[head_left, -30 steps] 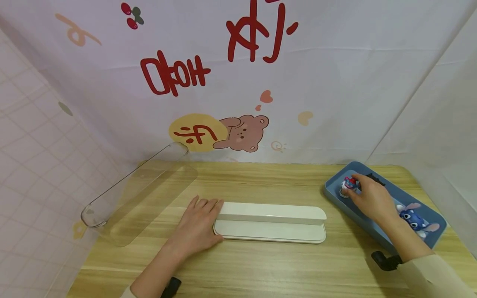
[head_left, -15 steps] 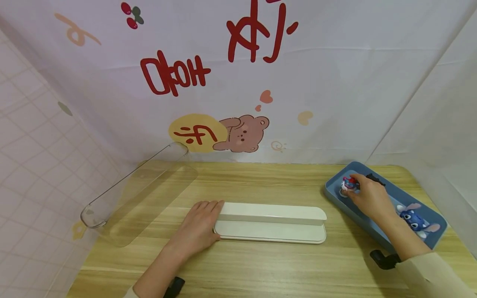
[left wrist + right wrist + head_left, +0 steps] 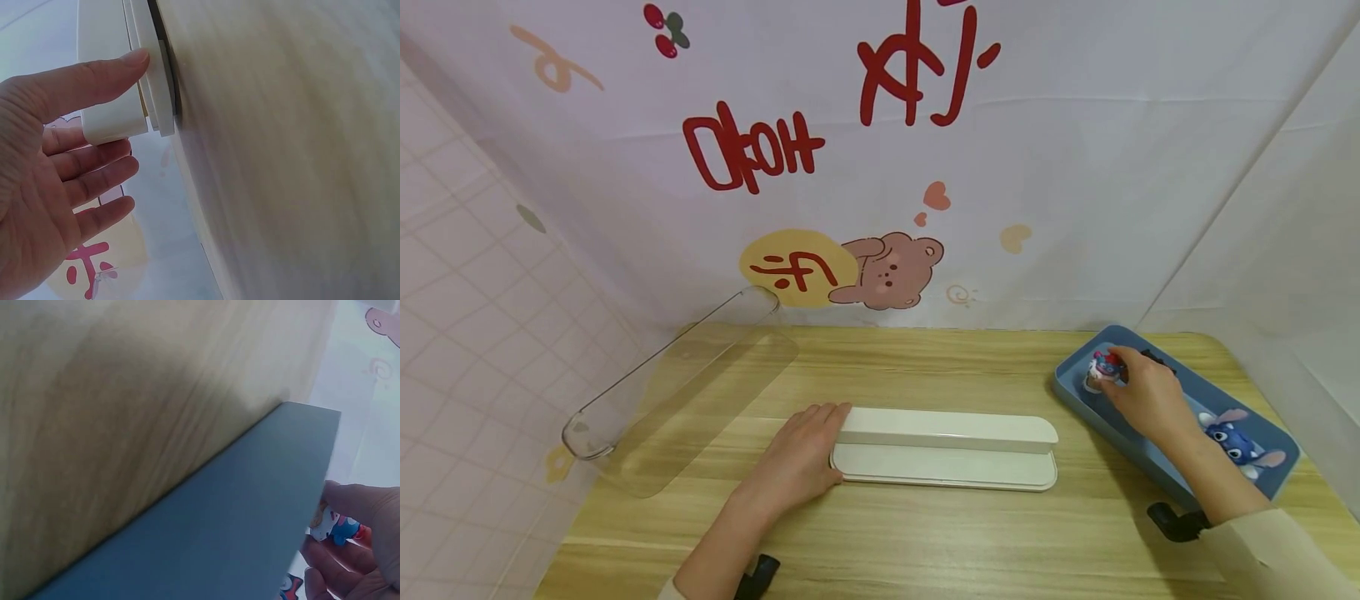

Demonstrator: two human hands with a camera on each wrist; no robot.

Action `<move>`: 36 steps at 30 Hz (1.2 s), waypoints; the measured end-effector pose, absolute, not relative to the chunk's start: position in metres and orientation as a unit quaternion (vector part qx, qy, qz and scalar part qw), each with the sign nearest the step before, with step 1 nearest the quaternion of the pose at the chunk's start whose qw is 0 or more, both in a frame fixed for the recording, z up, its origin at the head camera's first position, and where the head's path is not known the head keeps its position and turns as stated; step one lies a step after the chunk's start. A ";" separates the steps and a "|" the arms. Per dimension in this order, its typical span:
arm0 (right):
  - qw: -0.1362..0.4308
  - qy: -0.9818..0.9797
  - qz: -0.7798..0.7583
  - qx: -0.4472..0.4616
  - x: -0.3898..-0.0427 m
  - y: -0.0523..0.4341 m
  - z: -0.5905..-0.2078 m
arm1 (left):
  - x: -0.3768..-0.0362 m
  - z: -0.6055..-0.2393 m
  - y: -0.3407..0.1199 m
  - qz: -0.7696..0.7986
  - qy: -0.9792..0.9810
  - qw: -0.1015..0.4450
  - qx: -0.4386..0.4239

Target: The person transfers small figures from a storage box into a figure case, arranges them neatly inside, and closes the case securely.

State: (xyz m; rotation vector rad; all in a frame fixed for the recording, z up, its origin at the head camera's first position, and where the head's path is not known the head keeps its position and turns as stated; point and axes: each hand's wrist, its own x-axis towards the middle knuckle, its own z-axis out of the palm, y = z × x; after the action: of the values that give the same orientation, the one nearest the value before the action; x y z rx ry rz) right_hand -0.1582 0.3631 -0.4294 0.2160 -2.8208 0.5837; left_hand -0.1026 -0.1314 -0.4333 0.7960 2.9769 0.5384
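The fingers of the left hand (image 3: 801,457), spread a second ago, have drawn closer together at the end of the white base (image 3: 946,450). The small figure (image 3: 1103,365) in the right hand (image 3: 1150,398) now appears very slightly higher.

2 hands (image 3: 801,454) (image 3: 1150,400), 1 white stepped stand (image 3: 943,450), 1 clear case (image 3: 681,392), 1 blue tray (image 3: 1217,392), at least 2 figurines (image 3: 1102,372) (image 3: 1231,442), 1 table (image 3: 910,550)

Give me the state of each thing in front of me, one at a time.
White stand, on the table, lower step in front.
Left grip, holding the stand's left end.
Clear box, on the table, apart from the stand.
Blue tray, open-topped, set at an angle.
Red-topped toy, pinched; whether lifted, unclear.
Right grip, pinching that toy.
Big-eared toy, in the tray.
Dark item, partly hidden.
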 end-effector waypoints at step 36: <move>0.202 -0.948 0.245 0.024 -0.122 0.344 -0.384 | -0.099 -0.431 -0.130 0.180 0.951 -0.005 0.252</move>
State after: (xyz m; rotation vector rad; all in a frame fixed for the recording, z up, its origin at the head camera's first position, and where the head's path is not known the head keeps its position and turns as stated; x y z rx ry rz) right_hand -0.1216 0.3443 -0.3840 0.0674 -2.6459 0.6847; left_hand -0.0995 -0.1305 -0.4310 0.7930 2.9981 0.5659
